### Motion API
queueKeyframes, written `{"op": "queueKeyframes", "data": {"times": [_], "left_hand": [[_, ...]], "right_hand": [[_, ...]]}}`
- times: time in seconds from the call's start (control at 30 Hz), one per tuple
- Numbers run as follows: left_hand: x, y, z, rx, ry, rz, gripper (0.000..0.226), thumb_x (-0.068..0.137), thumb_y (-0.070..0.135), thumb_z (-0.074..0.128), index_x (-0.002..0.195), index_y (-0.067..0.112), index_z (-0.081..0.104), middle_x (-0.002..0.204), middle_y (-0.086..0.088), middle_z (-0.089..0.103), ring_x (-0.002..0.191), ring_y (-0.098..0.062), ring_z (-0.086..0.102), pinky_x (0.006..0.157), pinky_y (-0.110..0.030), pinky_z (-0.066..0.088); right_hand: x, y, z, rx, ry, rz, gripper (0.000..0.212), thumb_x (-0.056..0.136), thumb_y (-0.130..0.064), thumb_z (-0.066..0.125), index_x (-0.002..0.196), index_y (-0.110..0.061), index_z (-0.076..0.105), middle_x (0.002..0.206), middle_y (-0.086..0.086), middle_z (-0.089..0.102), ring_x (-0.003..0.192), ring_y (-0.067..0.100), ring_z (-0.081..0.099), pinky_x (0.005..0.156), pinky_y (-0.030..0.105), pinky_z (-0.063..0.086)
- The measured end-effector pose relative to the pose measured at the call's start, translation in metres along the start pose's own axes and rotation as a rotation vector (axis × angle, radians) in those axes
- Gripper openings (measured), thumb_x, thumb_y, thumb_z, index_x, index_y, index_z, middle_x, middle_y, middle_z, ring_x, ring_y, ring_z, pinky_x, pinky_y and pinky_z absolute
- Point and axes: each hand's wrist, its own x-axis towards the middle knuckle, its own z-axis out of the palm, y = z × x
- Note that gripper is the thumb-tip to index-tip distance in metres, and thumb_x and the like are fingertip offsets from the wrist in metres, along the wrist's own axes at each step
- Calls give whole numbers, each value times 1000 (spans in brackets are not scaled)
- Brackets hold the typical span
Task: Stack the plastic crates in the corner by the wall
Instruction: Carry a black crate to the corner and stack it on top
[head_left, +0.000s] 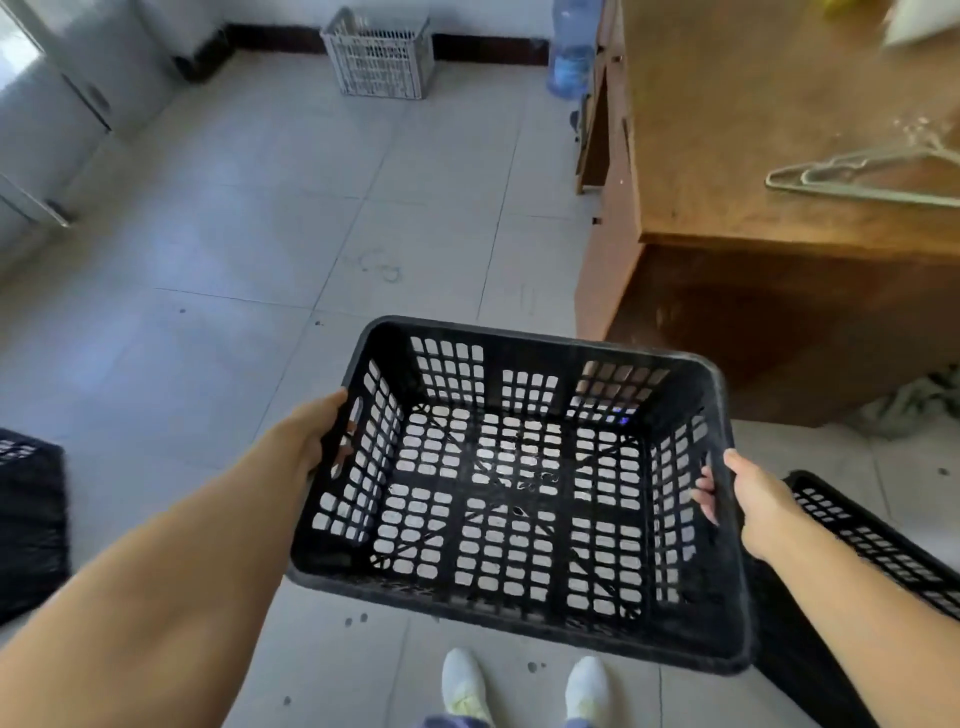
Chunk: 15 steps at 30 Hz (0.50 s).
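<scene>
I hold a black plastic crate (519, 493) in the air in front of me, open side up and empty. My left hand (317, 431) grips its left wall, fingers through the handle slot. My right hand (748, 499) grips the right wall, fingertips showing inside the slot. Another black crate (872, 540) lies on the floor at the lower right, partly behind my right arm. A third black crate (26, 509) sits at the left edge. A white crate (379, 54) stands far ahead against the wall.
A brown wooden desk (753, 156) fills the right side, with wire hangers (857, 179) on top. A blue water bottle (571, 52) stands by the far wall. A grey cabinet (62, 93) lines the left. Grey tiled floor (260, 234) lies between. My white shoes (524, 686) show below.
</scene>
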Motion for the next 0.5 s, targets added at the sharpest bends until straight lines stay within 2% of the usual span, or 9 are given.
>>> {"op": "queueKeyframes", "data": {"times": [0.17, 0.27, 0.33, 0.4, 0.43, 0.5], "left_hand": [[-66, 32, -84, -92, 15, 53, 39, 94, 48, 43, 72, 16, 51, 67, -1, 48, 52, -17, 42, 36, -15, 41], [-89, 47, -130, -188, 41, 92, 41, 94, 46, 43, 68, 15, 49, 59, 0, 48, 52, -14, 41, 43, -19, 37], [-99, 54, -161, -209, 72, 105, 41, 95, 44, 41, 66, 15, 47, 51, 0, 49, 52, -13, 40, 44, -18, 35], [-108, 61, -191, -213, 105, 99, 43, 95, 44, 39, 65, 14, 47, 39, 1, 50, 52, -15, 38, 51, -22, 31], [-112, 66, -205, -215, 123, 95, 44, 95, 43, 38, 64, 13, 47, 39, 0, 51, 52, -16, 38, 53, -22, 30], [-122, 75, -228, -235, 169, 83, 44, 95, 39, 37, 64, 10, 47, 52, -5, 50, 52, -19, 40, 51, -22, 36]], "right_hand": [[-75, -39, 34, -37, -59, -66, 41, 98, -39, 40, 77, -6, 53, 70, 6, 52, 49, 16, 54, 47, 25, 41], [-107, -59, 71, -54, -86, -92, 41, 98, -40, 40, 77, -7, 53, 71, 6, 53, 31, 12, 55, 44, 24, 43], [-126, -73, 97, -87, -126, -107, 42, 98, -42, 38, 77, -8, 53, 71, 6, 54, 37, 15, 57, 39, 21, 42], [-145, -88, 125, -106, -184, -126, 43, 99, -40, 37, 75, -7, 51, 70, 7, 52, 52, 18, 54, 46, 25, 39], [-152, -97, 138, -114, -214, -136, 44, 99, -40, 37, 74, -7, 51, 69, 7, 51, 52, 18, 54, 46, 25, 39], [-165, -113, 161, -137, -287, -145, 43, 99, -39, 38, 73, -7, 51, 66, 6, 51, 44, 16, 58, 40, 19, 41]]}}
